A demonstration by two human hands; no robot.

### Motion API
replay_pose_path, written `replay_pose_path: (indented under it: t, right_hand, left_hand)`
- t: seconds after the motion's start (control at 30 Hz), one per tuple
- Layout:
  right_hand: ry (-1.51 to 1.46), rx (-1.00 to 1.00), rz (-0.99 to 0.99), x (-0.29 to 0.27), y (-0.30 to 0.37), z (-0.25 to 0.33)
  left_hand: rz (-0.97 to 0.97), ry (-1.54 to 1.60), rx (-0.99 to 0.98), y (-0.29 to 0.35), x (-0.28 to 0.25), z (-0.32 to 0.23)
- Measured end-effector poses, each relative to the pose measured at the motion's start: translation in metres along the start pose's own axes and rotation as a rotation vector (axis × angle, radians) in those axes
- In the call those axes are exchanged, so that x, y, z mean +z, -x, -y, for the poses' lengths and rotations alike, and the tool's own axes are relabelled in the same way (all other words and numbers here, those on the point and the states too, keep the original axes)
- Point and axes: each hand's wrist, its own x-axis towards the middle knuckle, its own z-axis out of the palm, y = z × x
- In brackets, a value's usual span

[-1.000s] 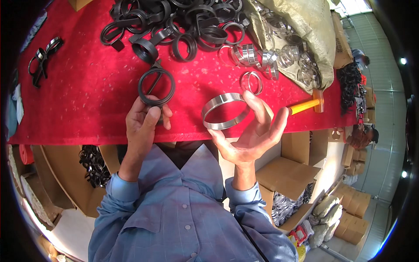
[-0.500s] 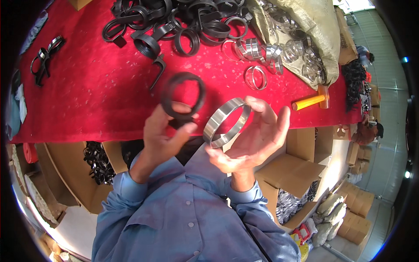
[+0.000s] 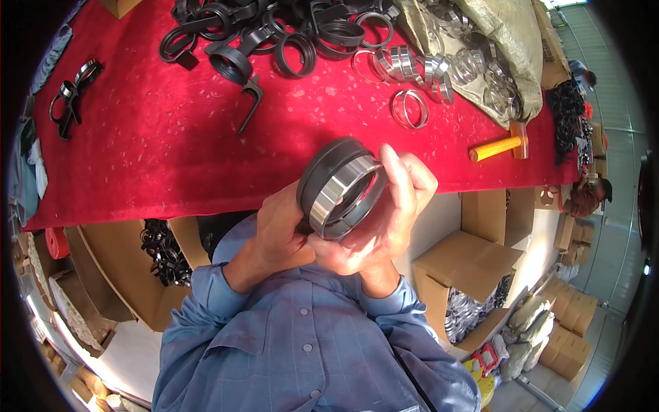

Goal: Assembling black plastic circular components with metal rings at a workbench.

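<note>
My left hand [image 3: 278, 230] is closed on a black plastic ring [image 3: 317, 172], its palm and fingers at the ring's lower left. Against the ring's right face sits a shiny metal ring [image 3: 334, 194], held by my right hand [image 3: 391, 220] with the thumb below and the fingertips at its upper right. The two rings touch and nearly line up. Whether the metal one is seated on the black one I cannot tell. Both are held tilted over the near edge of the red cloth [image 3: 171, 158].
Black ring parts with handles [image 3: 295, 55] are piled at the back. Metal rings [image 3: 410, 108] lie loose near a tan sack [image 3: 504, 41]. A yellow-handled hammer [image 3: 495, 149] rests at right. Two joined ring parts [image 3: 68, 99] lie far left. Cardboard boxes [image 3: 467, 268] stand below the table edge.
My hands have come together. The black ring, formerly apart on the left, now meets the metal ring. The view has shifted slightly.
</note>
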Motion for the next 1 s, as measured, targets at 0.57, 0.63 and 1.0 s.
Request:
replay_pose_path:
  t: [0.57,0.63,1.0]
  right_hand:
    - [-0.082,-0.017,0.044,0.006,-0.001,-0.009]
    - [-0.084,-0.008,0.074,0.005,0.001,-0.011]
    - [-0.456,0.034,0.368,-0.006,-0.022,-0.042]
  left_hand:
    - [-0.05,0.029,0.114,0.0,0.006,0.004]
    - [-0.065,0.021,0.109,0.0,0.007,0.003]
    - [0.051,0.803,-0.627,0.0,-0.015,-0.016]
